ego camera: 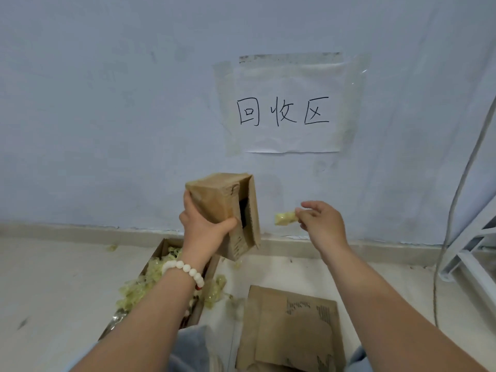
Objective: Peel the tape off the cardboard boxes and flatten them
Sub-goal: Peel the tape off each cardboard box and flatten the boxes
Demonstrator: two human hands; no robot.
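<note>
Our left hand curls around a small box, held up near the wall and not yet flattened. Our right hand pinches a peeled tape strip just beside it. A flattened box lies on the floor, and a carton holds tape scraps.

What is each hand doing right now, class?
Left hand: grips the small cardboard box.
Right hand: pinches a crumpled strip of tape.

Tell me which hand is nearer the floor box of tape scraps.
Left. The left hand is above the scrap box; the right hand is off to its right.
</note>
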